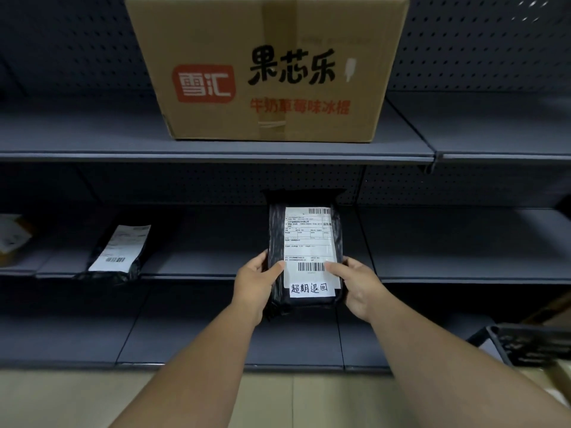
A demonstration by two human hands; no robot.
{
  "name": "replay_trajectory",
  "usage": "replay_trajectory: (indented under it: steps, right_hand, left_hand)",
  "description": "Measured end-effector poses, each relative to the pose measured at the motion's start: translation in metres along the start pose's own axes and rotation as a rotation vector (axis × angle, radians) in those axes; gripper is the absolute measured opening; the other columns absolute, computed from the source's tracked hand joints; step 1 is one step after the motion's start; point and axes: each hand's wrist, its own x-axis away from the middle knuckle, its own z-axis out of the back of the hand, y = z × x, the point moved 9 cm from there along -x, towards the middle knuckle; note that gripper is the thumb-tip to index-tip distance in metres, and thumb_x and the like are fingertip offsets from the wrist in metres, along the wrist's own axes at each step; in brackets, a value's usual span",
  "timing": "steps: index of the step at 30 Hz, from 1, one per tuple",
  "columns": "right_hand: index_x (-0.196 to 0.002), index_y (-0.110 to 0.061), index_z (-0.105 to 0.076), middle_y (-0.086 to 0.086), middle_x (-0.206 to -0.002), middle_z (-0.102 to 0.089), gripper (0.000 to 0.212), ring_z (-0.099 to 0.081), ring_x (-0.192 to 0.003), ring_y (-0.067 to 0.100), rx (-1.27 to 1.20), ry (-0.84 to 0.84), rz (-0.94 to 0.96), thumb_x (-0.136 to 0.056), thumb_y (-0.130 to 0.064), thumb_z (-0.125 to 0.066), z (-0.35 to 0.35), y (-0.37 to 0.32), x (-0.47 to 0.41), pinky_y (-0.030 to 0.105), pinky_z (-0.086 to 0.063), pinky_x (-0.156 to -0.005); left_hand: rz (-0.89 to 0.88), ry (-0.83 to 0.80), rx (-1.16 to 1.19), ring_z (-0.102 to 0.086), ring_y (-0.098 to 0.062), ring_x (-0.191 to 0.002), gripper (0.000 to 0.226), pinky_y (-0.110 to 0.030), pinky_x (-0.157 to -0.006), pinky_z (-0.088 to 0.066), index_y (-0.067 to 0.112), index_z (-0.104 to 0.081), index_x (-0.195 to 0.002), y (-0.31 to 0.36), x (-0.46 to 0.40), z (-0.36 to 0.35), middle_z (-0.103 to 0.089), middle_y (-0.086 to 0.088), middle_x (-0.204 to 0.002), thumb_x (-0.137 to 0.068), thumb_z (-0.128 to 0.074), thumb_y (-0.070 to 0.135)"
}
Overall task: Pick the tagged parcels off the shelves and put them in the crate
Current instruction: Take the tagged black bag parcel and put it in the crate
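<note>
A black plastic parcel [304, 242] with a white shipping label and a handwritten white tag at its near end sticks out over the front edge of the middle shelf [432, 267]. My left hand [255, 281] grips its left side, thumb on top. My right hand [360, 287] grips its right side, thumb on the label near the barcode. A dark crate [531, 344] shows at the lower right edge, only partly in view.
A second black parcel [119, 253] with a label lies on the same shelf to the left. A brown box [12, 236] sits at the far left edge. A large cardboard carton [265, 66] stands on the upper shelf. A lower shelf [191, 335] runs below.
</note>
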Motion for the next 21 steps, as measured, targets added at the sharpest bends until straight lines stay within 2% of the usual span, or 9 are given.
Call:
replay_trajectory:
  steps: [3,5,7,11,13,15,18,21]
  right_hand:
    - [-0.119,-0.007,-0.057,0.013,-0.107,-0.071,0.035,-0.068,-0.097,0.027,-0.022,-0.025,-0.002,-0.085,-0.004,-0.065,-0.003,0.002,0.012,0.039,-0.056,-0.075]
    - [-0.123,-0.007,-0.055,0.013,-0.109,-0.070,0.040,-0.067,-0.098,0.028,-0.030,-0.047,-0.007,-0.085,-0.005,-0.065,-0.006,0.003,0.020,0.039,-0.056,-0.075]
    - [-0.125,-0.006,-0.054,0.014,-0.111,-0.069,0.041,-0.067,-0.101,0.029,-0.031,-0.066,-0.010,-0.085,-0.003,-0.064,-0.009,0.004,0.028,0.039,-0.056,-0.075]
    - [-0.123,-0.004,-0.055,0.015,-0.110,-0.069,0.038,-0.067,-0.100,0.029,-0.017,-0.093,-0.008,-0.086,-0.001,-0.062,-0.019,0.007,0.045,0.038,-0.056,-0.076]
    - [-0.122,-0.003,-0.056,0.015,-0.109,-0.070,0.038,-0.067,-0.100,0.029,0.004,-0.086,-0.006,-0.086,-0.001,-0.062,-0.023,0.010,0.053,0.041,-0.055,-0.083]
    - [-0.123,-0.003,-0.055,0.015,-0.110,-0.070,0.040,-0.067,-0.101,0.030,0.006,-0.059,-0.007,-0.084,-0.002,-0.064,-0.024,0.016,0.061,0.044,-0.054,-0.088]
    - [-0.124,-0.003,-0.054,0.016,-0.110,-0.070,0.043,-0.066,-0.101,0.030,-0.031,-0.003,0.006,-0.082,-0.002,-0.065,-0.023,0.023,0.074,0.044,-0.054,-0.086]
    - [-0.122,-0.002,-0.056,0.017,-0.111,-0.069,0.041,-0.065,-0.103,0.032,-0.081,0.049,0.035,-0.082,-0.001,-0.065,-0.020,0.030,0.090,0.046,-0.053,-0.088]
  left_hand:
    - [-0.020,0.000,-0.001,-0.064,0.003,-0.091,0.052,-0.007,-0.063,-0.049,0.015,-0.051,-0.133,0.003,0.011,0.003,-0.063,0.007,-0.121,-0.084,-0.069,0.013]
    - [-0.037,0.000,-0.007,-0.065,0.010,-0.079,0.051,-0.004,-0.058,-0.048,0.014,-0.052,-0.132,0.006,0.019,0.005,-0.065,0.017,-0.104,-0.085,-0.068,0.012]
    - [-0.050,-0.006,-0.012,-0.064,0.013,-0.077,0.048,-0.004,-0.057,-0.048,0.015,-0.054,-0.131,0.008,0.026,0.009,-0.064,0.022,-0.094,-0.085,-0.068,0.011]
    - [-0.060,-0.021,-0.014,-0.067,0.005,-0.083,0.045,-0.009,-0.062,-0.051,0.018,-0.057,-0.128,0.011,0.038,0.020,-0.067,0.021,-0.094,-0.085,-0.068,0.012]
    - [-0.072,-0.034,-0.018,-0.067,0.005,-0.083,0.043,-0.009,-0.062,-0.051,0.018,-0.058,-0.126,0.014,0.045,0.026,-0.069,0.022,-0.091,-0.085,-0.068,0.011]
    - [-0.082,-0.053,-0.033,-0.068,0.004,-0.082,0.041,-0.009,-0.061,-0.051,0.018,-0.060,-0.124,0.017,0.051,0.032,-0.070,0.022,-0.087,-0.084,-0.068,0.010]
    - [-0.107,-0.089,-0.079,-0.068,0.004,-0.081,0.039,-0.009,-0.062,-0.050,0.018,-0.062,-0.121,0.021,0.062,0.037,-0.071,0.021,-0.084,-0.083,-0.070,0.010]
    - [-0.152,-0.126,-0.156,-0.066,0.005,-0.083,0.038,-0.006,-0.062,-0.048,0.017,-0.063,-0.120,0.027,0.073,0.040,-0.069,0.016,-0.092,-0.084,-0.069,0.010]
